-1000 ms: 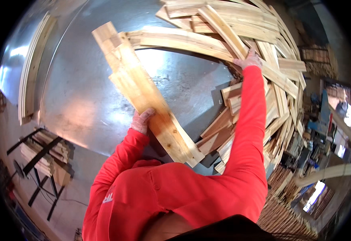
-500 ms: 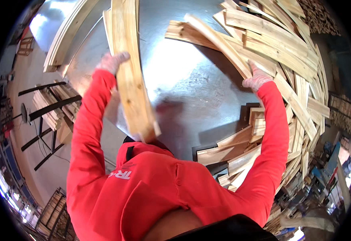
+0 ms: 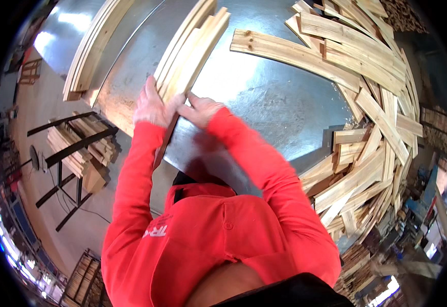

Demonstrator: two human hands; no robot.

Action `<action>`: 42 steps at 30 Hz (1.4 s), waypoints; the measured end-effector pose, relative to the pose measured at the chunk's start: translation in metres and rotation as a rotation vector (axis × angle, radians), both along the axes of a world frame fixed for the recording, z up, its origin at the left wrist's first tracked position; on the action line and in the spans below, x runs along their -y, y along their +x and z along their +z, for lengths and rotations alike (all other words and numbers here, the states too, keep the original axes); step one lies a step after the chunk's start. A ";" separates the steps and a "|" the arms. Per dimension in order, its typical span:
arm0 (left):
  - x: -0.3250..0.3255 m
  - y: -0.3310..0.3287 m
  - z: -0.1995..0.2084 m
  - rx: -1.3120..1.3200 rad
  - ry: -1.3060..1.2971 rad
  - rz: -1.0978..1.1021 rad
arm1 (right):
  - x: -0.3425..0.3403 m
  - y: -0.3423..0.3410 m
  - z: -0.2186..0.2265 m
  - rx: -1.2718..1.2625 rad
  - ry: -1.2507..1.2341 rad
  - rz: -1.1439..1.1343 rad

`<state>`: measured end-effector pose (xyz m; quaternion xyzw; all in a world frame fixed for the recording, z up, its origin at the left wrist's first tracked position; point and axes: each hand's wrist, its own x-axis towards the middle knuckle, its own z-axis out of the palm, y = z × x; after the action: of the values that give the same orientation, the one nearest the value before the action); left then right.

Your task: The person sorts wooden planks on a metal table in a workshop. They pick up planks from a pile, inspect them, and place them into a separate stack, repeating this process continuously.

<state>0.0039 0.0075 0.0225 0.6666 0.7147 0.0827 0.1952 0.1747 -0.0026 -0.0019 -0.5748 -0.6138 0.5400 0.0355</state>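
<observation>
A bundle of long pale wooden boards (image 3: 195, 48), set on edge side by side, slants up and away over the metal tabletop. My left hand (image 3: 153, 106) grips its near part from the left, with the thumb across toward the right side. My right hand (image 3: 201, 110) closes on the right edge of the same boards, its fingertips beside the left thumb. The lower end of the bundle passes below my hands and is partly hidden by my left sleeve.
A grey metal table (image 3: 274, 102) lies beneath. On its right, a loose board (image 3: 290, 56) points toward a large jumbled heap of boards (image 3: 356, 51). Another row of boards (image 3: 93, 48) stands at the left edge. Beyond, a black metal rack (image 3: 75, 148) holds more wood.
My right hand has left a board by the heap and come left to the bundle. The bundle now shows board edges and tilts rightward at its far end. My left hand has slid nearer.
</observation>
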 end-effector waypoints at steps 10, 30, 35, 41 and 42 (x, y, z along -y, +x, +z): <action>0.006 -0.007 -0.001 -0.222 -0.071 -0.048 | -0.113 0.214 0.013 1.015 0.275 0.224; 0.014 -0.005 0.020 -0.305 -0.229 -0.192 | -0.051 0.004 -0.016 -0.418 -0.212 -0.823; 0.017 -0.008 0.016 -0.262 -0.173 -0.212 | -0.014 0.000 -0.030 -0.411 -0.244 -0.757; 0.017 -0.020 0.011 -0.214 -0.061 -0.279 | 0.020 0.023 -0.064 -0.891 -0.225 -0.807; 0.019 -0.020 0.008 -0.208 -0.062 -0.244 | 0.031 0.034 -0.066 -0.974 -0.258 -0.849</action>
<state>-0.0163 -0.0114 0.0305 0.7469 0.6471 -0.0331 0.1495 0.2086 -0.0334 -0.0679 -0.4566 -0.1777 0.7467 0.4499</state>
